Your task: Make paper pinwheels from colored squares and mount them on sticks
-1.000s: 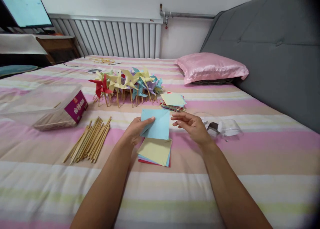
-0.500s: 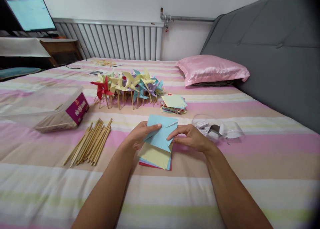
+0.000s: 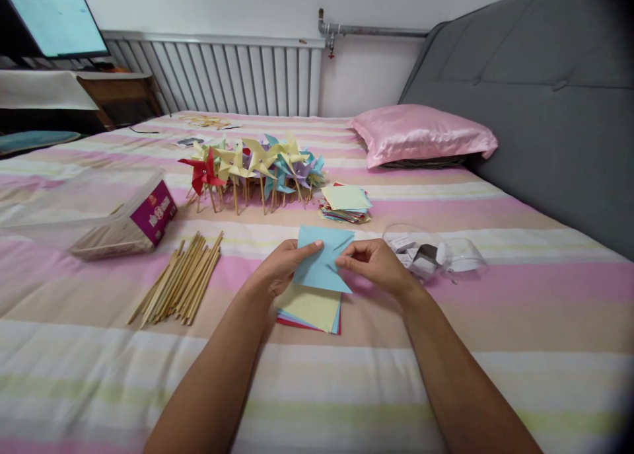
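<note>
A blue paper square with slits cut in from its corners is up in front of me. My left hand grips its left side, thumb on top and the other fingers hidden beneath. With thumb and forefinger pinched, my right hand holds the paper's right edge beside a slit. Under the blue square, on the bed, lies a small stack of coloured squares, yellow on top with blue and red edges showing. Farther off stands a second, thicker stack of coloured paper.
Several paper pinwheels stand on sticks behind. Loose wooden sticks lie to the left, near a clear plastic box on its side. Right of my hands are clear containers with small pieces. A pink pillow rests by the headboard.
The blue square has turned slightly and flattened between my hands. My right thumb and forefinger have drawn together at its right edge. The left hand keeps its hold.
</note>
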`<state>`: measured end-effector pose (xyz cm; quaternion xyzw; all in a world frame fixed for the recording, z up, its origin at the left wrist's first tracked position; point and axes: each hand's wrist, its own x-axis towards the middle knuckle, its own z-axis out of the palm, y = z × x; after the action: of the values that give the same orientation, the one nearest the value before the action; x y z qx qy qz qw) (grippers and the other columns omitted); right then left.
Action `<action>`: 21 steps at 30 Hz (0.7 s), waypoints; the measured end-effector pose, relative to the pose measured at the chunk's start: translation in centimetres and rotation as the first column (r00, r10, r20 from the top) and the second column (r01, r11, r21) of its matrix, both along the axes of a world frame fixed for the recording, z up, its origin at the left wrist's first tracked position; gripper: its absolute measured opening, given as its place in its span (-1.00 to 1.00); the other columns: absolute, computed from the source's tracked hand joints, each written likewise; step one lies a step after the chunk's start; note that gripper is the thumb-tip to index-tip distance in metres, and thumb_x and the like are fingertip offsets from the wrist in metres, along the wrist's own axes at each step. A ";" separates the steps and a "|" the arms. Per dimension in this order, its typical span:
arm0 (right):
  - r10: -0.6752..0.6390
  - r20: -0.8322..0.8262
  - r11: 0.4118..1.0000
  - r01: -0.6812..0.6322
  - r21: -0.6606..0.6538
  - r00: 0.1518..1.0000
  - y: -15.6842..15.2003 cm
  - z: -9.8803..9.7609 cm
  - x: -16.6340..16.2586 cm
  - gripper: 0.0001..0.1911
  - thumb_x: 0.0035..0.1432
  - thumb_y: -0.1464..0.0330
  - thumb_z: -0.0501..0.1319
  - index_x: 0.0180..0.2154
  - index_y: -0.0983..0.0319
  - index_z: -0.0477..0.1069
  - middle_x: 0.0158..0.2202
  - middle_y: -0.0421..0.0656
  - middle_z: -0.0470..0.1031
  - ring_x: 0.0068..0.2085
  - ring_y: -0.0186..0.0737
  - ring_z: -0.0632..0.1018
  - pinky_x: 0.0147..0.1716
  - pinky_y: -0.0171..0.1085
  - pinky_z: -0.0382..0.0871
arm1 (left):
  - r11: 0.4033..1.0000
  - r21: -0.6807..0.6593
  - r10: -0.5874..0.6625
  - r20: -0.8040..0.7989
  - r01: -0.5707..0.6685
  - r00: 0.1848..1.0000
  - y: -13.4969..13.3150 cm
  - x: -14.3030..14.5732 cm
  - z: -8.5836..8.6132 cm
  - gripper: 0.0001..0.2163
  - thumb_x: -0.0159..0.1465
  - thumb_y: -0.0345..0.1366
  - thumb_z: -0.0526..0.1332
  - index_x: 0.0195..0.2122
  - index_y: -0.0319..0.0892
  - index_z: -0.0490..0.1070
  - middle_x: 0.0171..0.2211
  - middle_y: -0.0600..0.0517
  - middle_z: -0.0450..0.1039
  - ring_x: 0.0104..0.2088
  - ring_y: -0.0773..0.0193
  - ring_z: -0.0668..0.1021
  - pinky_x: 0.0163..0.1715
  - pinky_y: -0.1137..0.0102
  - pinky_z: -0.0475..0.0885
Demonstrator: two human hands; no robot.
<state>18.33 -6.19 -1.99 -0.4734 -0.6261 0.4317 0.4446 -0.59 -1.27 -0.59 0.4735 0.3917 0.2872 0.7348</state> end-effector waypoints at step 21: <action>-0.117 0.048 0.993 0.117 0.001 0.992 0.4 -0.5 0.1 -0.70 -0.03 0.17 0.31 -0.57 0.26 0.40 -0.58 -0.15 0.49 -0.52 -0.28 0.48 -0.53 -0.33 0.29 | 0.988 0.144 -0.040 -0.060 0.048 0.997 0.0 0.2 -0.6 -0.73 0.00 -0.12 0.38 -0.40 -0.25 0.55 -0.48 -0.04 0.54 -0.51 0.27 0.52 -0.44 0.40 0.38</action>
<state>18.47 -5.82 -2.49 -0.5199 -0.6073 0.3940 0.4534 -0.43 -1.31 -1.21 0.5422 0.3797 0.2851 0.6932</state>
